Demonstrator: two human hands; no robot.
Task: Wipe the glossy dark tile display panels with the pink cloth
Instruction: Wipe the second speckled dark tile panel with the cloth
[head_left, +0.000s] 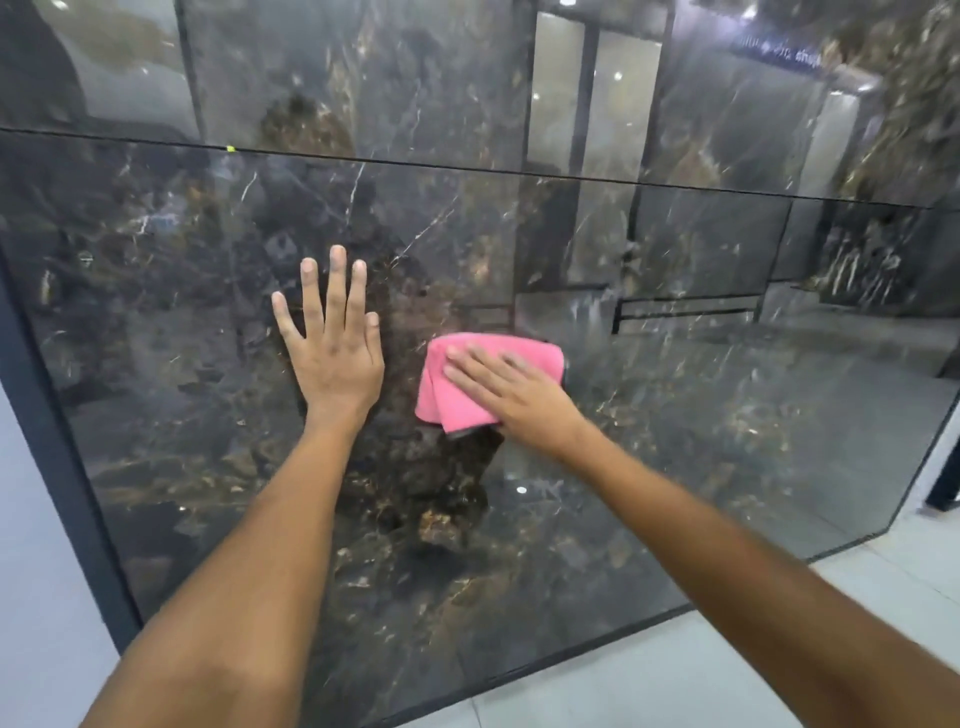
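Observation:
A glossy dark marble-patterned tile panel (208, 467) fills the view, with a second panel (363, 78) above it across a thin horizontal seam. A folded pink cloth (457, 395) lies flat against the lower panel near the middle. My right hand (514, 395) presses on the cloth with straight fingers pointing left. To the left of the cloth, my left hand (332, 343) rests flat on the lower panel, fingers spread and pointing up.
A dark metal frame (57, 457) edges the panel on the left, with a pale wall beyond it. Light floor tiles (727, 675) lie below the panel's bottom edge at the lower right. The panels reflect showroom lights and other displays.

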